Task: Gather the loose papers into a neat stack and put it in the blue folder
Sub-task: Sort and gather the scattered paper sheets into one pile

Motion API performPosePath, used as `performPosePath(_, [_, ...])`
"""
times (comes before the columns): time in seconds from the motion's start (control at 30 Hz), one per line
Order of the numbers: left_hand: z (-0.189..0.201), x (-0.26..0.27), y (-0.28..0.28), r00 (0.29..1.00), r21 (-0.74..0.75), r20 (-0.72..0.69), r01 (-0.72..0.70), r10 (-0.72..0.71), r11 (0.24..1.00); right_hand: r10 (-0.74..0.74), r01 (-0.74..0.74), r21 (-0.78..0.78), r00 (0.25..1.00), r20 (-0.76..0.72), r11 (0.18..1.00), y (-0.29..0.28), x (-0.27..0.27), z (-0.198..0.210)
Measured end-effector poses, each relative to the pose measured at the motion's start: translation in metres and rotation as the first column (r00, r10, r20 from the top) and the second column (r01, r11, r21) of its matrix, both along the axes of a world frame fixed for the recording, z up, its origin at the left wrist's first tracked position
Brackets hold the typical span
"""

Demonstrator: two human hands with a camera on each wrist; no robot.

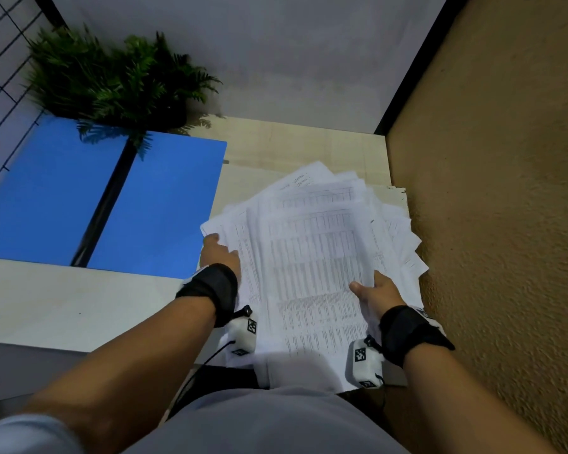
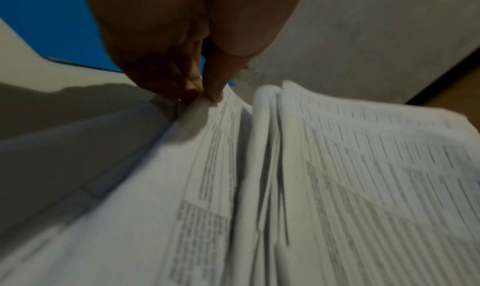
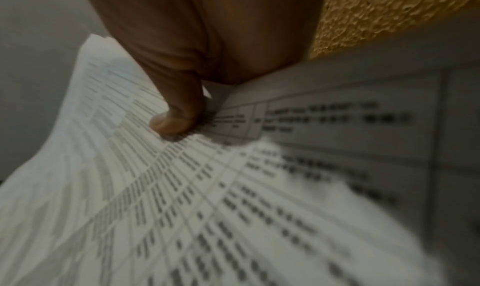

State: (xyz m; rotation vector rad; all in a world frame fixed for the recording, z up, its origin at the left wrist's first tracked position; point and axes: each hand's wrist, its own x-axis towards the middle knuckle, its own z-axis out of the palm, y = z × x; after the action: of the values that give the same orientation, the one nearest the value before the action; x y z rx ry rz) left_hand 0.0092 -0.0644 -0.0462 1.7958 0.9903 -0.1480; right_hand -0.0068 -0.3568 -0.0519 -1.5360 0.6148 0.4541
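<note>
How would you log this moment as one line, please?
phase: gathering | left hand, right hand: gripping papers | papers: fanned, unsquared | blue folder: open

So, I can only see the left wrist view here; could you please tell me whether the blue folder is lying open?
Observer: Yes, the blue folder lies open and flat on the table, left of the papers.
Operator: Thank you. Is the right hand on the papers too?
Observer: Yes, the right hand holds their right edge, thumb on top.
Operator: And are the sheets squared up?
Observer: No, their far ends are fanned out, while the left hand has its grip on the left edge.
</note>
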Motion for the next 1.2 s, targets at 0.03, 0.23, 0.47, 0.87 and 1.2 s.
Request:
performPosePath(0.03, [-0.002, 0.0, 0.0, 0.999, -0.002, 0.02, 0.029, -0.029, 1.0, 0.037, -0.037, -0.014, 0.999, 0.001, 0.999, 0.001, 0.001, -0.001])
performPosePath(0.23, [-0.015, -0.006, -0.009, 0.991, -0.313, 0.128, 0.071, -0.032, 0.947, 0.176, -0.154, -0.244, 0.982, 0.073, 0.958, 0.012, 0.008, 0.001])
performPosePath(0.47, [0.01, 0.004, -0.027, 0.962, -0.413, 0.159, 0.269, -0.223, 0.87, -0.026, 0.026, 0.017, 1.0, 0.012, 1.0, 0.022, 0.012, 0.002])
performPosePath(0.87, [-0.005, 0.075, 0.04, 0.911, 0.314, -0.151, 0.413, -0.385, 0.855, -0.166, 0.167, 0.096, 0.986, -0.018, 0.981, -0.014, -0.002, 0.008])
performPosePath(1.2, [0.03, 0.058, 0.036, 0.929, 0.37, 0.118, 0.286, -0.35, 0.884, -0.092, 0.092, -0.005, 0.994, -0.064, 0.996, -0.027, 0.006, 0.004])
